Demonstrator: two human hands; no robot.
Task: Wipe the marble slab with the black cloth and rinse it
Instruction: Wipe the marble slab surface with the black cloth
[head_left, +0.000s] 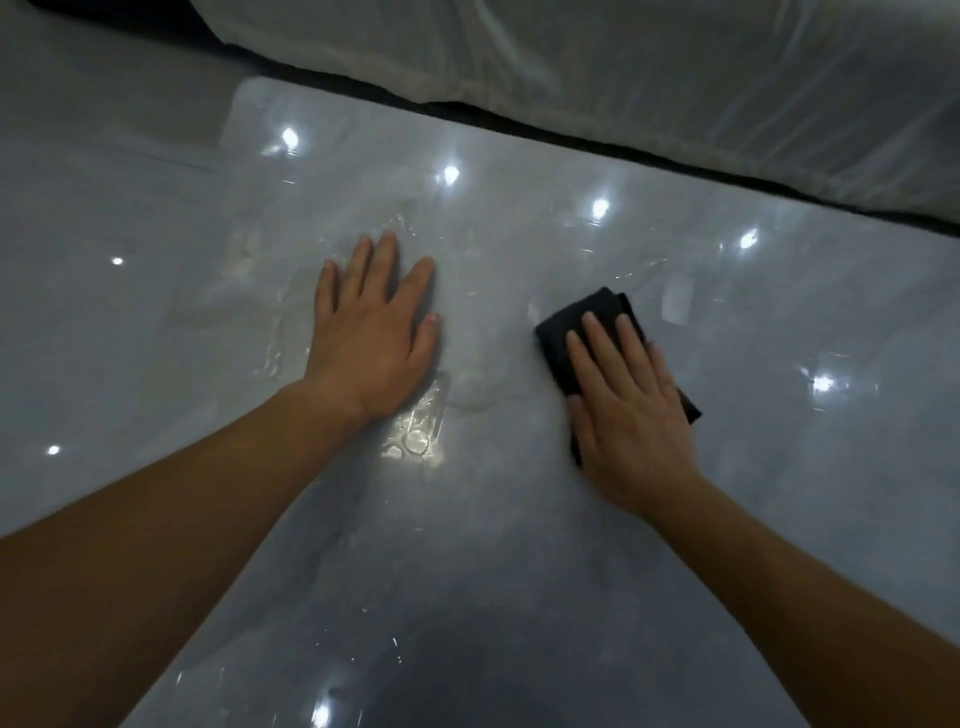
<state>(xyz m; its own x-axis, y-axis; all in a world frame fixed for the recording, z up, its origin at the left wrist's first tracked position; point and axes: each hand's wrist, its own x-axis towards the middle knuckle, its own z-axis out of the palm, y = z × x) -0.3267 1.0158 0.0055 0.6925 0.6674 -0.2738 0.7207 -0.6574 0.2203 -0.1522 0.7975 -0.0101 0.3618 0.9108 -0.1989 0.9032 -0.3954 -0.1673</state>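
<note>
A glossy grey marble slab (519, 545) fills most of the view, wet and reflecting ceiling lights. My right hand (623, 405) presses flat on a folded black cloth (563, 332) at the right of centre, fingers straight, with the cloth showing past the fingertips and at the right side of the hand. My left hand (371, 332) rests flat on the slab to the left of the cloth, fingers spread, holding nothing. Water lies in puddles around and beneath my left hand.
Clear plastic sheeting (623, 67) covers something pale along the slab's far edge, with a dark strip (597, 137) between them. A puddle (415, 436) glints near my left wrist. To the left lies a second grey surface (93, 156).
</note>
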